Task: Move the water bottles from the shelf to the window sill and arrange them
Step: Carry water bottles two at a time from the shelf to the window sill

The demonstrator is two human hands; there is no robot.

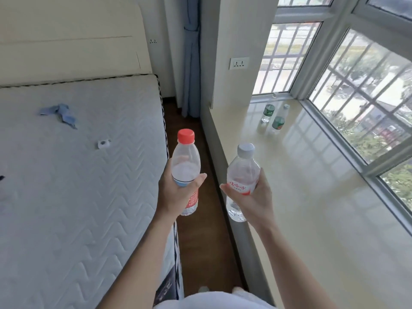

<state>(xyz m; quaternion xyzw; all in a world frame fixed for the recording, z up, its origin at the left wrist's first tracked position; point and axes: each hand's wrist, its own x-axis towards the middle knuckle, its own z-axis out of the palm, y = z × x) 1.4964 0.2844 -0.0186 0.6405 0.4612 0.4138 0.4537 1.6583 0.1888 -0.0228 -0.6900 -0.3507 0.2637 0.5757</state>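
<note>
From the head camera, the left hand [176,192] gripped a clear plastic water bottle with a red cap [186,161], fingers wrapped around its middle, above the dark wooden floor [207,241] beside the white quilted mattress [78,175]. The right hand [256,197] clasped a clear plastic bottle with a pale grey cap [243,172] at the edge of the glossy cream window sill [312,197]. Three small bottles [275,118] stood close together at the sill's far end, near the window.
</note>
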